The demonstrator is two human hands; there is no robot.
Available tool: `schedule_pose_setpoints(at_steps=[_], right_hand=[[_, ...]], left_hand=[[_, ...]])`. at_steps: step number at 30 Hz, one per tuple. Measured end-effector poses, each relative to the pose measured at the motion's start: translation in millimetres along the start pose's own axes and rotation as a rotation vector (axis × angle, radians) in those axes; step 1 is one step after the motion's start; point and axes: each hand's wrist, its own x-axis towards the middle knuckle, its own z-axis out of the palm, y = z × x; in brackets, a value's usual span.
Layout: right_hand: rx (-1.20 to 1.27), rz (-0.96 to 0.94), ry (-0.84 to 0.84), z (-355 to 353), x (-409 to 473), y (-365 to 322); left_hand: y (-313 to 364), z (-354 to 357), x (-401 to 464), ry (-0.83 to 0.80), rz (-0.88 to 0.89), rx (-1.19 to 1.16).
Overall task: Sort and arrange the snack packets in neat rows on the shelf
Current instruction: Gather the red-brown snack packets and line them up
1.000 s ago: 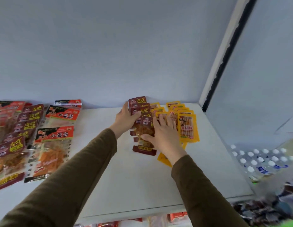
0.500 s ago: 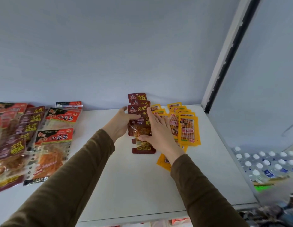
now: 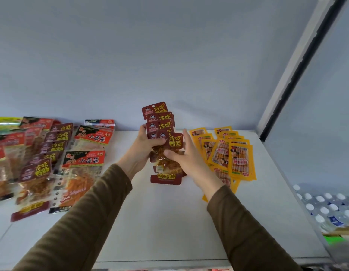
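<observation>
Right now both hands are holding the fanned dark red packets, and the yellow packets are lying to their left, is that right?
Not quite. In the head view the yellow packets lie to the right of the dark red packets. The left hand and right hand do hold them.

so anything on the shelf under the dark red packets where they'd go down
Nothing visible. Both hands, left and right, hold the dark red packets over bare shelf; the yellow packets lie to their right.
</observation>
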Motion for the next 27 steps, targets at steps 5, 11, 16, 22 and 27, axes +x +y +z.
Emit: schedule_pose_setpoints(at_steps=[5, 11, 16, 22, 27], right_hand=[[0.129, 0.089, 0.008, 65, 6, -3], [0.072, 0.101, 0.028, 129, 2, -12], [0.053, 0.107, 0.028, 149, 0, -9], [0.142, 0.108, -0.014, 132, -8, -15], [0.023, -0.101, 0.086, 77, -23, -15]], left_hand=[[9, -44, 1, 0.108, -0.081, 0.130], [11, -84, 1, 0.197, -0.131, 0.262], [8, -97, 5, 0.241, -0.116, 0.420], [9, -94, 1, 0.268, -0.068, 0.676], [15, -61, -4, 0.291, 0.207, 0.764]])
